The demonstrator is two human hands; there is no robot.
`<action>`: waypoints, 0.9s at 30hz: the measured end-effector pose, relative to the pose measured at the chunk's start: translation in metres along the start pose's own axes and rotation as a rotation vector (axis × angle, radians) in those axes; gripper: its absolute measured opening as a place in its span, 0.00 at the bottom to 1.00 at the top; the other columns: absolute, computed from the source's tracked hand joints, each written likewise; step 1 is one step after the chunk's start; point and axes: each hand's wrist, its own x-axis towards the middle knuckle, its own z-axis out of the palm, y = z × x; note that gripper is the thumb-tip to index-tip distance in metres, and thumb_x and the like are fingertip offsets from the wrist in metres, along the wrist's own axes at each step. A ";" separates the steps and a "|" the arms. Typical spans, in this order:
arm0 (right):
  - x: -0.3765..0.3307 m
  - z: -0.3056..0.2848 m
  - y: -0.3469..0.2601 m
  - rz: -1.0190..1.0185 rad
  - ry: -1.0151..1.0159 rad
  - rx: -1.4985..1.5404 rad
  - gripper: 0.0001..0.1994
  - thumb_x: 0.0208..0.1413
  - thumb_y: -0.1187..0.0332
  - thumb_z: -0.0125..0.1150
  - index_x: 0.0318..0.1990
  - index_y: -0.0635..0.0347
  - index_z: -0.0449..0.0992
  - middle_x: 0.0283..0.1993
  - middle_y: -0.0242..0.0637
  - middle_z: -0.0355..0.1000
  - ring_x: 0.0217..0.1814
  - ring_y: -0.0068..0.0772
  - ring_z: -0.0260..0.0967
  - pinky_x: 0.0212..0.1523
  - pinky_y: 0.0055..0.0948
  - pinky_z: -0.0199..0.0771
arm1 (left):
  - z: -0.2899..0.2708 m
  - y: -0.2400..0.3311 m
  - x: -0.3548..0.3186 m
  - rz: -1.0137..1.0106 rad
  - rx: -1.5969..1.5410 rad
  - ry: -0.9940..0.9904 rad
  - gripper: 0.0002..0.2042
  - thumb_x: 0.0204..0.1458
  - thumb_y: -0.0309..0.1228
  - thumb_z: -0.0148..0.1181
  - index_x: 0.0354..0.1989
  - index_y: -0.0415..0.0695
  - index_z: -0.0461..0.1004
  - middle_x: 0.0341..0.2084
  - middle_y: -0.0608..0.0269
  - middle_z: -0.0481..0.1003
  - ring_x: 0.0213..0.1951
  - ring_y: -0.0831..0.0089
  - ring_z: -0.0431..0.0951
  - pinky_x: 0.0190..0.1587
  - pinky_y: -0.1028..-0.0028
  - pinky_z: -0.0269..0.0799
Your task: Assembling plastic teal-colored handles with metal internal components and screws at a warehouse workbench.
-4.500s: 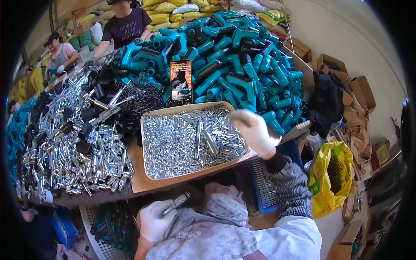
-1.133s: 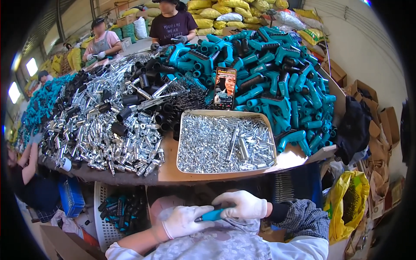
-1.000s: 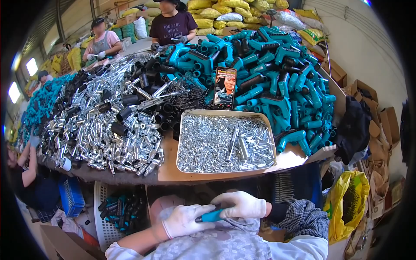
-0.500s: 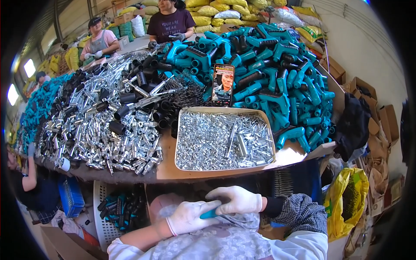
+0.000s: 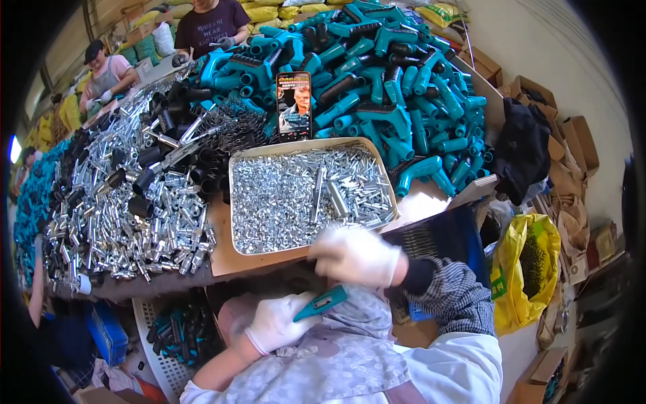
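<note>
My left hand (image 5: 279, 324), in a white glove, is closed around a teal plastic tool housing (image 5: 324, 302) held low in front of my apron. A slot shows in the housing's upper face. My right hand (image 5: 358, 257), also gloved, hovers blurred at the near edge of a shallow cream tray (image 5: 233, 219), above the housing and to its right. Motion smears its fingers, so I cannot see whether anything is in them. Small silvery metal pieces (image 5: 272, 195) fill the tray's left part, and thin pins (image 5: 363, 185) lie on the right.
Behind the tray a phone (image 5: 294, 101) stands against a heap of teal housings (image 5: 410, 87). Loose metal shafts (image 5: 128, 209) cover the bench at left. A yellow sack (image 5: 505, 276) stands at right, a white basket (image 5: 151, 337) below left. Two people work across the bench.
My right hand has left the housing and moved up to the tray's near edge. My left hand keeps the housing, now more exposed. The whole view has shifted, with bench things appearing further left.
</note>
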 end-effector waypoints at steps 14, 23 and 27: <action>0.043 -0.057 0.113 0.295 0.319 -0.610 0.08 0.51 0.62 0.62 0.29 0.55 0.82 0.32 0.47 0.78 0.37 0.53 0.77 0.40 0.48 0.78 | -0.002 -0.004 -0.013 -0.038 -0.018 0.120 0.21 0.48 0.44 0.71 0.50 0.50 0.79 0.33 0.53 0.81 0.34 0.51 0.82 0.35 0.59 0.78; 0.007 0.002 -0.006 0.089 0.148 0.441 0.06 0.55 0.75 0.63 0.39 0.67 0.78 0.37 0.39 0.78 0.41 0.28 0.77 0.44 0.31 0.77 | -0.022 -0.012 -0.027 -0.146 0.044 0.135 0.23 0.46 0.42 0.71 0.49 0.46 0.78 0.33 0.53 0.81 0.34 0.52 0.82 0.37 0.59 0.78; 0.005 0.056 -0.024 -0.130 0.155 0.419 0.06 0.48 0.72 0.69 0.34 0.57 0.79 0.40 0.37 0.77 0.45 0.42 0.76 0.48 0.38 0.77 | -0.024 -0.011 -0.028 -0.161 0.135 0.120 0.21 0.50 0.45 0.68 0.49 0.47 0.76 0.32 0.54 0.81 0.33 0.54 0.83 0.34 0.58 0.78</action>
